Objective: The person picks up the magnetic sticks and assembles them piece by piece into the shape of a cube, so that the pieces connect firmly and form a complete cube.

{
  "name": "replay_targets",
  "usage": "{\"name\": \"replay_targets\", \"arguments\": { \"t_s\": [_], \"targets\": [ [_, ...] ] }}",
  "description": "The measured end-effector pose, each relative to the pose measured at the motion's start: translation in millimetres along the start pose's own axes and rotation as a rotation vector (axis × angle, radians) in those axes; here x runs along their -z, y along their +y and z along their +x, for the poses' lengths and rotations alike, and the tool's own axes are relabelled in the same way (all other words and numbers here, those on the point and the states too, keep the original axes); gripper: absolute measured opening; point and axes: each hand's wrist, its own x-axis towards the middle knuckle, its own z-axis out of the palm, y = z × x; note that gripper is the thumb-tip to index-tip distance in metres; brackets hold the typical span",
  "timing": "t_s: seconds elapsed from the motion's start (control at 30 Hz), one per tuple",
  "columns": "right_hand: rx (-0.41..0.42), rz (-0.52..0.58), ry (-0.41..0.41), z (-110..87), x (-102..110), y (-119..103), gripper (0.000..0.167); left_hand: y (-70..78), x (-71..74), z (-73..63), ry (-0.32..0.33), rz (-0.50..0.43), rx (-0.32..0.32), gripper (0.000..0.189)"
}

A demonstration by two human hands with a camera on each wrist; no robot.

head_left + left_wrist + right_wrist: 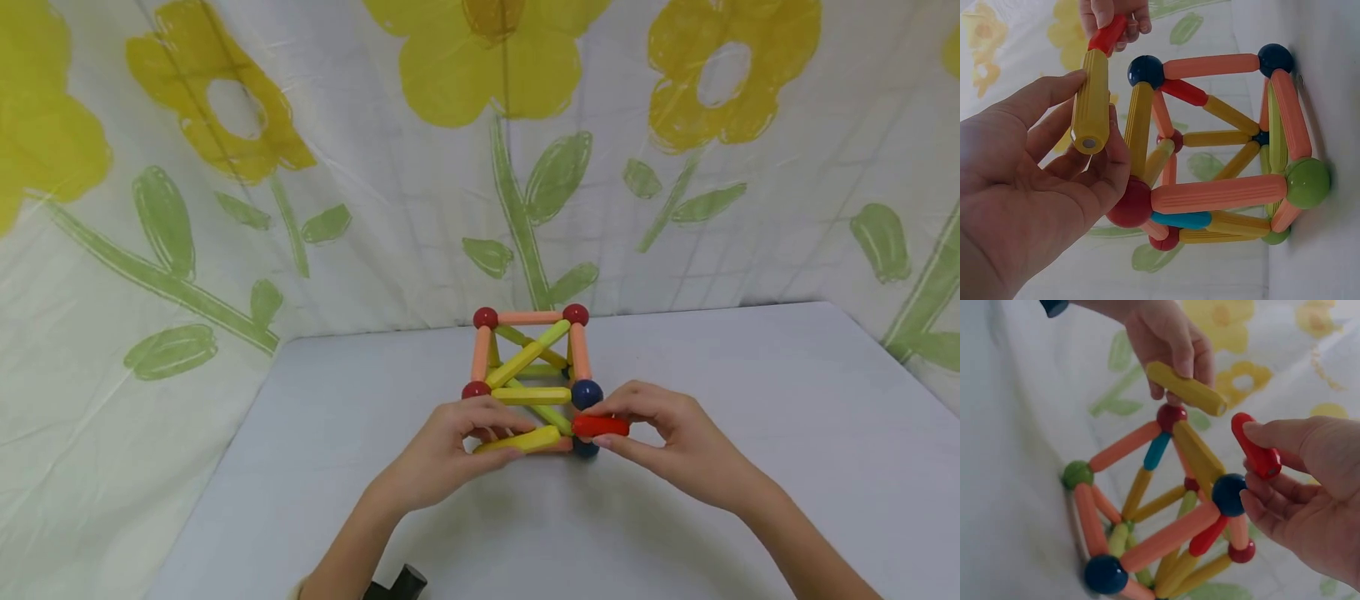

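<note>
My left hand [438, 458] pinches a yellow magnetic rod [519, 440] between thumb and fingers; the left wrist view shows a round metal disc in its near end. My right hand [690, 450] pinches a shorter red magnetic rod [1255, 445]. In the right wrist view the rods' ends face each other across a small gap. Both are held just in front of a cube-like frame of rods and balls. A red ball [1131, 203] of the frame is close by my left fingers, and a dark blue ball [1230, 495] sits beside my right fingertips.
The frame stands on a pale table [337, 400]; salmon rods [1219, 192] form edges, with yellow, green, red and blue pieces as diagonals. Green balls [1308, 182] are at its lower corners. A flower-printed curtain [420, 208] hangs behind. A black cylindrical object [407, 581] shows near my left forearm.
</note>
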Motion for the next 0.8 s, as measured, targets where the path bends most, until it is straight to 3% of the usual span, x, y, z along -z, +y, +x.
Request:
{"name": "replay_targets", "arguments": {
  "t_s": [0.2, 0.5, 0.63, 0.8],
  "targets": [
    [0.037, -0.009, -0.031, 0.4, -7, -1, 0.034, 1.2, -2.3, 1.0, -0.014, -0.006, 0.026, 0.026],
    [-0.019, 0.002, -0.037, 0.5, -8, -4, 0.03, -0.1, -2.5, 2.8, -0.018, 0.0, 0.042, 0.024],
    [-0.034, 0.036, -0.024, 1.3, -8, -3, 0.029, -3.7, -3.0, 3.5, -0.026, 0.0, 0.043, 0.024],
    [-0.045, 0.108, 0.006, 0.9, -10, 0, 0.031, -10.6, -9.6, 5.8, -0.069, 0.002, 0.101, 0.027]
  ]
}}
